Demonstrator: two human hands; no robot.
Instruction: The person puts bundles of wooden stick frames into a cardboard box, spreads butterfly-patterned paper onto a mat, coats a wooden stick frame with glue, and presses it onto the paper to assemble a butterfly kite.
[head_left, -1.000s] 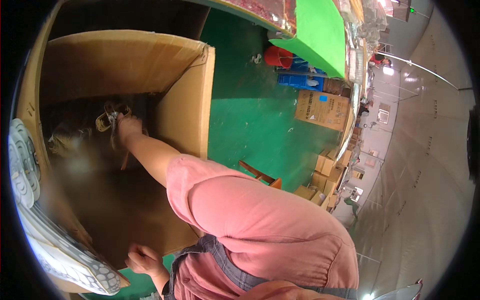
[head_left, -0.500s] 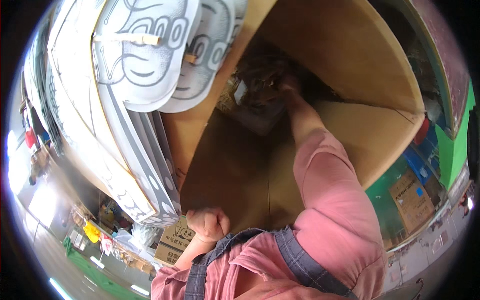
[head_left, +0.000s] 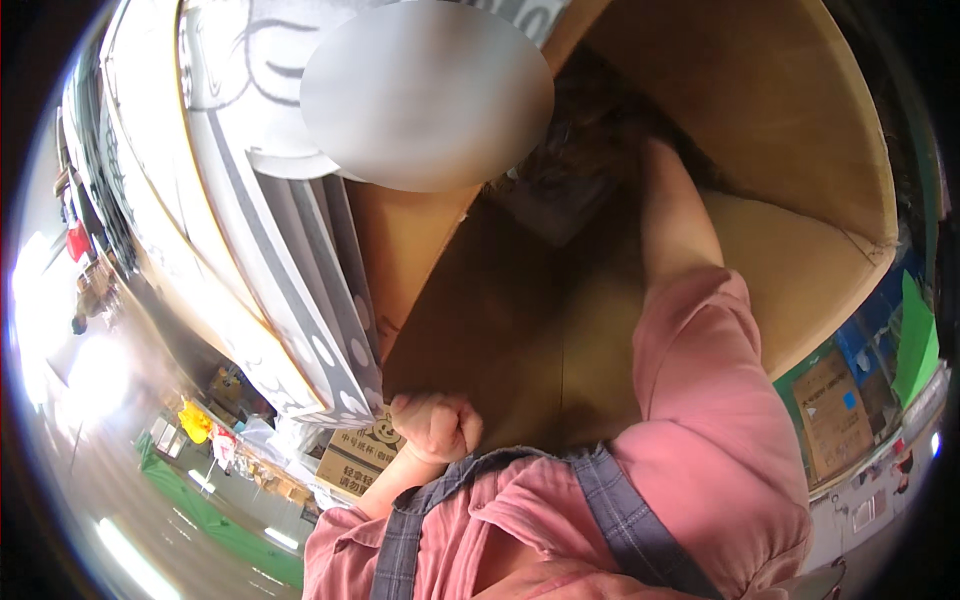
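Note:
A large brown cardboard box [head_left: 830, 270] stands open in front of me. My right arm in a pink sleeve reaches deep into it. Down in the dark, my right hand [head_left: 648, 143] is beside a jumble of dark, brownish things [head_left: 585, 130] that I cannot make out; its fingers are hidden. At the box's near left, my left hand [head_left: 437, 425] is curled closed, and whatever it may grip does not show. Left of the opening hang several white-and-grey printed sheets [head_left: 290, 250] with cartoon drawings, their upper part covered by a blurred oval.
A smaller printed carton [head_left: 355, 462] sits below my left hand. To the right of the big box are another brown carton [head_left: 835, 415] and a green sheet [head_left: 914, 340]. Yellow and red items [head_left: 195, 422] and further cartons line the far left.
The view has shifted, so the box and my arms sit farther right in it. My right arm stays inside the box, and my left hand stays closed at its near side.

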